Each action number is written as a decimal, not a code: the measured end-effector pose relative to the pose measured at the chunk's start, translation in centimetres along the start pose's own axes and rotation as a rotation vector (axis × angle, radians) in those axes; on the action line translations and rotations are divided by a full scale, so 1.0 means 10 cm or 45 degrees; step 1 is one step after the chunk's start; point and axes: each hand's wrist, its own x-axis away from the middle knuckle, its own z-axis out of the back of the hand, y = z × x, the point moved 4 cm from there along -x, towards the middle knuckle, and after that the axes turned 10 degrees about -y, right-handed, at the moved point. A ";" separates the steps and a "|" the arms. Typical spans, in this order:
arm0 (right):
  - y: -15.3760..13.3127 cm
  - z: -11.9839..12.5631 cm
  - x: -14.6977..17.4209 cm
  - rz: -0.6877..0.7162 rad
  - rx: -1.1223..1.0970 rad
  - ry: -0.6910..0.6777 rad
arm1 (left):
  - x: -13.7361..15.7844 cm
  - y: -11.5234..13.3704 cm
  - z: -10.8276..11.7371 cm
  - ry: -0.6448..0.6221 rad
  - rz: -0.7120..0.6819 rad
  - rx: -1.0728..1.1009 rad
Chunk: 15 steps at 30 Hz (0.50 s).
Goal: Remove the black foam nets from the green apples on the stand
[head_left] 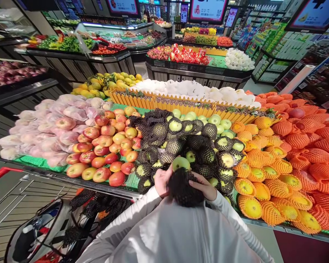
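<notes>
In front of my chest, my left hand (162, 181) is closed around the side of a bare green apple (181, 164). My right hand (204, 185) grips a black foam net sleeve (184, 187) just below that apple; the sleeve is bunched and partly blurred. Whether the apple's lower part sits inside the sleeve is hidden. Beyond both hands lie several green apples in black nets (174, 147), with loose black sleeves (156, 122) heaped at their back left. Unwrapped green apples (215, 119) line the rear of this pile.
Red-yellow apples (104, 140) and wrapped pale fruit (68, 120) fill the stand's left side. Fruit in orange nets (259, 171) lies at right. A yellow picket divider (164, 102) runs behind. A shopping cart (9, 204) holding a bag (35, 230) and black nets stands at lower left.
</notes>
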 end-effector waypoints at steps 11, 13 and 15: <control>-0.16 -0.20 -0.09 0.376 1.005 0.108 | -0.06 0.02 -0.08 0.023 0.021 0.184; -0.22 -0.15 -0.03 0.474 1.144 0.389 | -0.03 0.01 -0.13 -0.039 -0.021 0.202; -0.27 -0.09 0.03 0.520 1.188 0.592 | 0.00 -0.01 -0.18 -0.131 -0.024 0.232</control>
